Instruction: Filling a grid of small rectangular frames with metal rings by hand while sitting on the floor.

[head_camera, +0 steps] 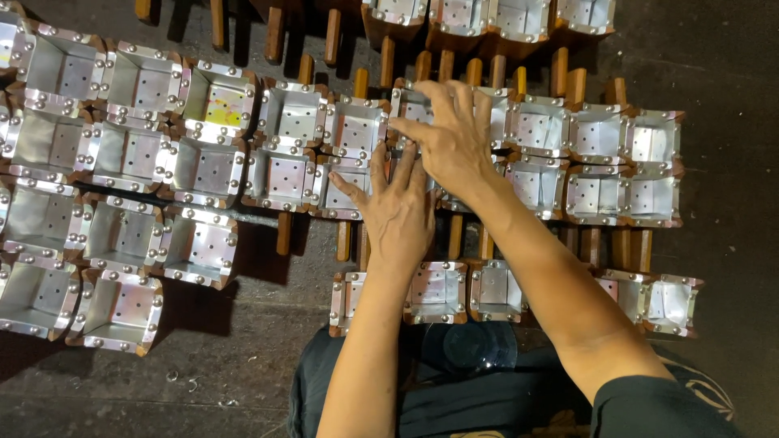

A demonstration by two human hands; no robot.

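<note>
Many small square boxes with shiny riveted metal lining and wooden outsides lie in rows on a dark floor. My left hand (398, 207) rests flat, fingers spread, on a box in the middle row, next to another lined box (280, 177). My right hand (450, 134) crosses above it, fingers apart, pressing on a box (410, 105) in the row behind. Neither hand closes around anything. The boxes under both palms are mostly hidden.
More boxes cluster at the left (122, 235) and right (625, 174). A short row (438, 292) lies just in front of my knees. Wooden handles (276, 32) stick out along the back. Bare dark floor (243, 357) shows at the lower left.
</note>
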